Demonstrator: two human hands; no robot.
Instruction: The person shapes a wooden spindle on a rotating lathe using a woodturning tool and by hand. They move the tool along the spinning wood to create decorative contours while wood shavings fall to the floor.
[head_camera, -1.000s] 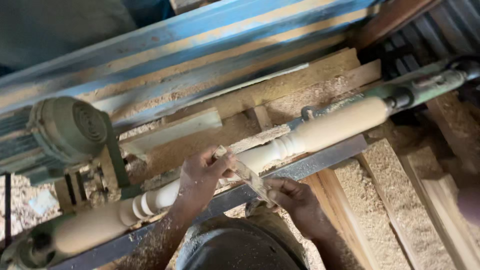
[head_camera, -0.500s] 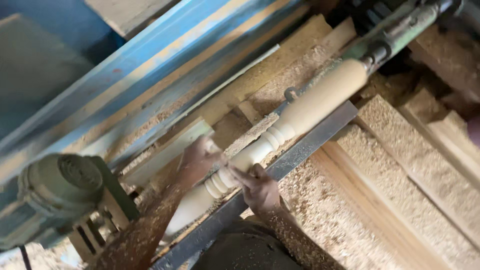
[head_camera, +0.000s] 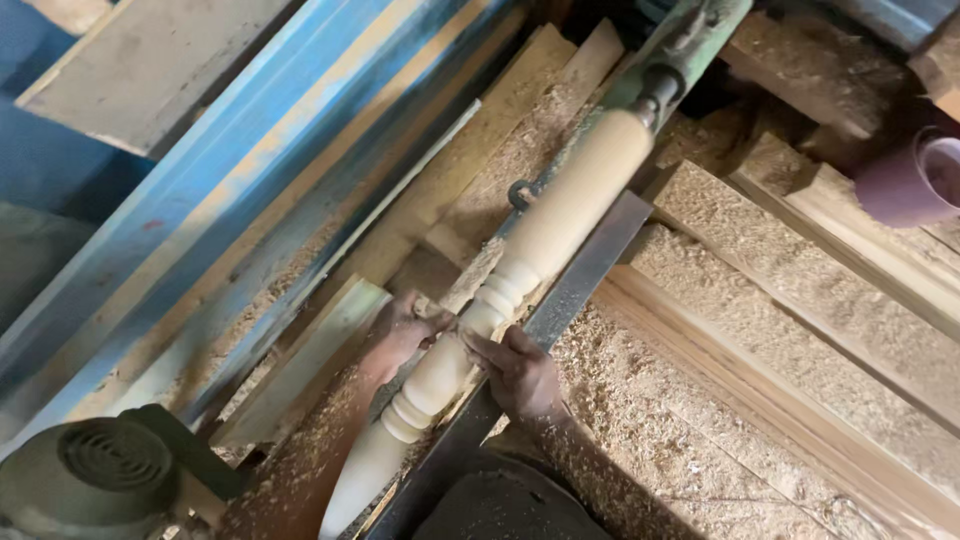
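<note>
Behind your hands runs the long blue beam (head_camera: 250, 190), and in front of them lies the dark metal tool rest (head_camera: 570, 290), with sawdust-covered planks (head_camera: 800, 300) beyond it and the grey motor (head_camera: 90, 475) far to the left of your left forearm. Between your hands passes the pale turned wooden spindle (head_camera: 540, 230), mounted along the lathe. Your left hand (head_camera: 400, 335) presses its bent fingers on the spindle's far side, and your right hand (head_camera: 520, 370) touches the near side just beside the carved rings; whether they pinch a small tool there, I cannot tell.
</note>
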